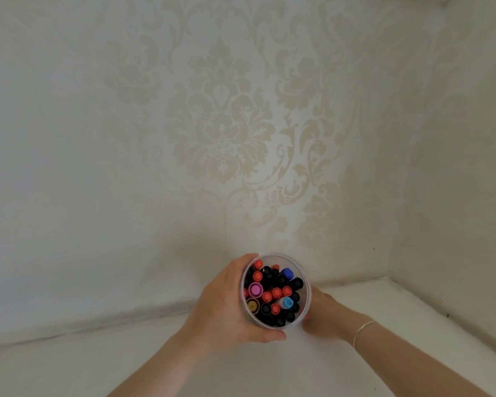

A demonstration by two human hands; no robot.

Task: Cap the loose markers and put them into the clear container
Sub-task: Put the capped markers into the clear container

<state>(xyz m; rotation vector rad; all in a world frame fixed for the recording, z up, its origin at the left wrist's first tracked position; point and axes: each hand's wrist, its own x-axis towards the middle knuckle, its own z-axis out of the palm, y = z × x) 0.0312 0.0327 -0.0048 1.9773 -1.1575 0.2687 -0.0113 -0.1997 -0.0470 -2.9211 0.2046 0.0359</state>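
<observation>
Low in the middle of the frame, the left hand wraps the clear container, fingers curled round its far rim and thumb along its near rim. Capped markers stand packed inside it, mostly black and red, with pink, yellow and blue ones. The right hand sits against its right wall, fingers hidden behind it, so their state cannot be told; a thin bracelet circles that wrist.
</observation>
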